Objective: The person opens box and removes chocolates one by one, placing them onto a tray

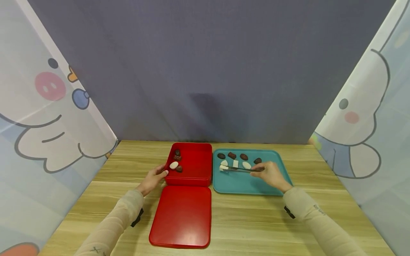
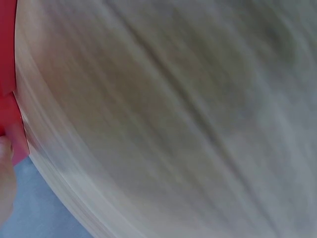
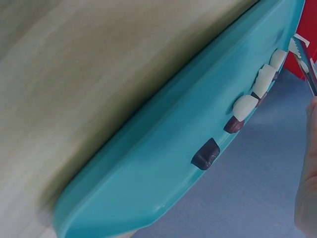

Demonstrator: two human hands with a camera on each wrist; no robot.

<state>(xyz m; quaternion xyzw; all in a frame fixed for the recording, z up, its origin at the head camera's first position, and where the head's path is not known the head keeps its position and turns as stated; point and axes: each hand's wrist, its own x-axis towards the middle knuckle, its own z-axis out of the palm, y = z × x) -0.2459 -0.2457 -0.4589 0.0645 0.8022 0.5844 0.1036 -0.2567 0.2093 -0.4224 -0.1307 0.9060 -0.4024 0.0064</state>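
My right hand (image 1: 271, 175) pinches a pair of dark tweezers (image 1: 243, 169) with toothed tips, level above the teal tray (image 1: 250, 186). Between the tips sits a white chocolate (image 1: 223, 167). Below and behind it on the tray lie white chocolates (image 1: 246, 165) and several dark chocolates (image 1: 244, 156). My left hand (image 1: 153, 180) holds the front left side of an open red box (image 1: 195, 163), its thumb at the rim. Inside the box, along the left, are a white chocolate (image 1: 174, 165) and dark chocolates (image 1: 179, 169). Only a fingertip shows against the box in the left wrist view.
A red lid (image 1: 182, 217) lies flat in front of the box. Box and tray stand side by side on a wood-grain table (image 1: 250, 224). Behind rises a grey curtain (image 1: 205, 71), with printed cartoon sheets on both sides.
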